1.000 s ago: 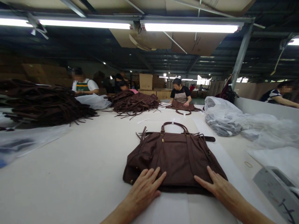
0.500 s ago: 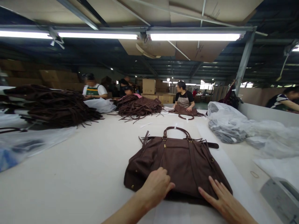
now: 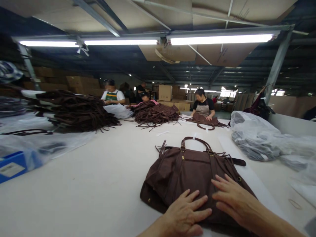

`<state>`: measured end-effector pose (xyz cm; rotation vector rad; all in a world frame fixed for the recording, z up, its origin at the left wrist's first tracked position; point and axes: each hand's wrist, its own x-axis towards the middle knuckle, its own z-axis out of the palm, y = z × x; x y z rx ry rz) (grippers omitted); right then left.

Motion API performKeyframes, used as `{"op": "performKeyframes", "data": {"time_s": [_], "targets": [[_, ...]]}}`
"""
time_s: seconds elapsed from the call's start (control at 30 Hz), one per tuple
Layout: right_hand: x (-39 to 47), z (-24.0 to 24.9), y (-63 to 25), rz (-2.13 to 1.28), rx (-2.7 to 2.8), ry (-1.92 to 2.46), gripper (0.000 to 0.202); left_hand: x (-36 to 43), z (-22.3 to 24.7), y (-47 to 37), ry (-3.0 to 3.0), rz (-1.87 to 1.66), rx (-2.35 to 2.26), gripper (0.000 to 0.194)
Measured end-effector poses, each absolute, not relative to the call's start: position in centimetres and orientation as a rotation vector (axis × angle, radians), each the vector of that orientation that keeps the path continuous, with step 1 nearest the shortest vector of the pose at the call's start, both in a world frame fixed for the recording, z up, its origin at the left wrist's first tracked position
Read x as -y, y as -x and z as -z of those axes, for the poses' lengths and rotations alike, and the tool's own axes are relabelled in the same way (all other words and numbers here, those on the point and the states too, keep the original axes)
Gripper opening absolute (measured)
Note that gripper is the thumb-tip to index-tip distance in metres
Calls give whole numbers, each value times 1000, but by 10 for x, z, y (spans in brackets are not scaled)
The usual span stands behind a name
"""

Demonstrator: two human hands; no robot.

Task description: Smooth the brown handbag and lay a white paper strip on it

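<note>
Across a broad white worktable (image 3: 111, 177), we have a dark brown, soft leather-like handbag (image 3: 195, 174) with brass-coloured fittings lying front face up, its base toward us and its rounded brown carrying handle (image 3: 202, 140) pointing away, an arrangement that seems to put the lower front within easy reach. Our left hand (image 3: 185, 214) is open, fingers spread over that lower front; our right hand (image 3: 233, 199) is also open, slanting in above the lower right, though we cannot tell whether its fingertips touch. Neither grips anything; the spread fingers suggest smoothing or steadying rather than lifting. The handbag lies beneath and beyond both hands, its left corner outside the left hand, its handle well ahead of our fingertips. Opposite, an aproned co-worker (image 3: 203, 107) rests a hand on a similar brown bag (image 3: 204, 119), beside a tangled brown fringed heap (image 3: 158, 113).
</note>
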<state>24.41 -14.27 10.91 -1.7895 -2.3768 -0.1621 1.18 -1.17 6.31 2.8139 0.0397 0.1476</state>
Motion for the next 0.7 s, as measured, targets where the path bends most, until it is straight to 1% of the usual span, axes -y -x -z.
{"op": "performKeyframes", "data": {"time_s": [0.07, 0.1, 0.17, 0.23, 0.27, 0.3, 0.37, 0.43, 0.47, 0.5, 0.57, 0.7], "targets": [[119, -106, -224, 108, 2252, 1649, 46, 11, -50, -15, -2848, -221, -50, 58], [109, -92, -218, 73, 2227, 1591, 54, 10, -43, -17, -2884, -268, -31, 56], [93, -49, -214, -3, 2287, 1506, 64, 6, -36, -16, -2983, -333, 59, 44], [82, -6, -220, -79, 2420, 1480, 64, 1, -43, -7, -3069, -331, 117, 34], [78, 9, -225, -95, 2448, 1484, 63, -1, -53, 3, -3097, -329, 77, 33], [77, 18, -228, -101, 2458, 1497, 62, -3, -66, 15, -3108, -335, -10, 37], [78, 21, -231, -96, 2445, 1514, 64, -9, -96, 43, -3122, -405, -314, 53], [83, 11, -229, -82, 2448, 1523, 66, -18, -122, 72, -3148, -470, -606, 73], [86, 5, -227, -64, 2456, 1528, 68, -23, -130, 84, -3147, -471, -698, 77], [88, 0, -225, -33, 2469, 1531, 70, -29, -134, 93, -3135, -456, -750, 78], [92, -5, -221, 82, 2496, 1530, 73, -38, -131, 105, -3073, -442, -754, 71], [92, -3, -217, 453, 2539, 1386, 80, -45, -98, 104, -2883, -658, -804, 53]]}}
